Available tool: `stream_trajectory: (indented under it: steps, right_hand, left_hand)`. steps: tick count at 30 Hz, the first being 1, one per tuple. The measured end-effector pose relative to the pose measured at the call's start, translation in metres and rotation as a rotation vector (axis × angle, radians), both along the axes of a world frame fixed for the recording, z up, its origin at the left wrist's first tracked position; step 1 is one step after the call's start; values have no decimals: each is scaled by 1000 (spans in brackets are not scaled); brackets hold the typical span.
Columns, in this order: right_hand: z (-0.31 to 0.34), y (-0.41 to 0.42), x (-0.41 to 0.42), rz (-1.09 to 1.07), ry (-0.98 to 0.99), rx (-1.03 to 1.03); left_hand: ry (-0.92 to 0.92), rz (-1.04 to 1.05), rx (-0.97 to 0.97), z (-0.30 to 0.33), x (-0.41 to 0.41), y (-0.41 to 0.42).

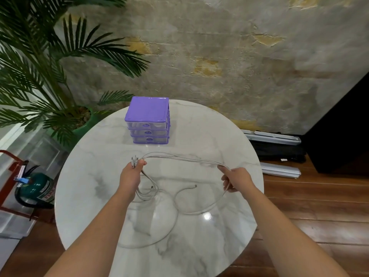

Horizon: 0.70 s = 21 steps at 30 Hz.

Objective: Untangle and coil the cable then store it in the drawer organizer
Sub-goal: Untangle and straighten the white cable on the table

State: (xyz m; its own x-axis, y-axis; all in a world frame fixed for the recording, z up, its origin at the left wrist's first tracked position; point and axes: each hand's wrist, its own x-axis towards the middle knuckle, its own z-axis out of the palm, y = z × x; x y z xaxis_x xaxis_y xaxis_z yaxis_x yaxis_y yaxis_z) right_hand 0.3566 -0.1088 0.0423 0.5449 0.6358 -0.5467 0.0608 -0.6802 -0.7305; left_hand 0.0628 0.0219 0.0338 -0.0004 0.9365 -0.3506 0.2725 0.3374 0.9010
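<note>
Thin white cables (185, 159) stretch in a bundle between my two hands above a round marble table (95, 160). My left hand (132, 172) grips the bundle near several plug ends that stick up past my fingers. My right hand (235, 179) pinches the strands further along, to the right. Below my hands, loose loops and a free connector end (194, 185) lie on the tabletop. The purple drawer organizer (148, 119), with three clear drawers all closed, stands at the table's far side, beyond my left hand.
A potted palm (50, 72) stands left of the table. A green fire extinguisher (38, 186) in a red stand sits on the floor at the left. Metal rails (279, 170) and a dark case (339, 126) lie on the wooden floor at the right.
</note>
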Motion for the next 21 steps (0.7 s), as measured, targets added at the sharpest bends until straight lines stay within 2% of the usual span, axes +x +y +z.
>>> stream_trajectory:
  steps: [1,3,8,10,12,16,19,21]
  right_hand:
    - [4,0,-1,-30,77,-22]
    - [9,2,-2,-33,96,-39]
    - [9,4,8,129,-216,-10]
    - [5,3,11,198,-275,-21]
    - [-1,1,11,183,-238,-34]
    - [5,-6,10,-24,45,-123]
    - [13,-10,11,51,57,-239]
    - [16,-10,13,153,64,-240]
  left_hand:
    - [2,-3,2,-1,0,0]
    - [-16,6,-8,-2,1,1]
    - [-19,32,3,-3,-5,9]
    - [-8,30,8,-5,-8,10]
    - [-11,34,8,-7,-8,8]
    - [-54,70,0,-10,-8,4]
    - [-70,79,-2,-10,-10,4]
    - [-96,108,-10,-9,-10,5]
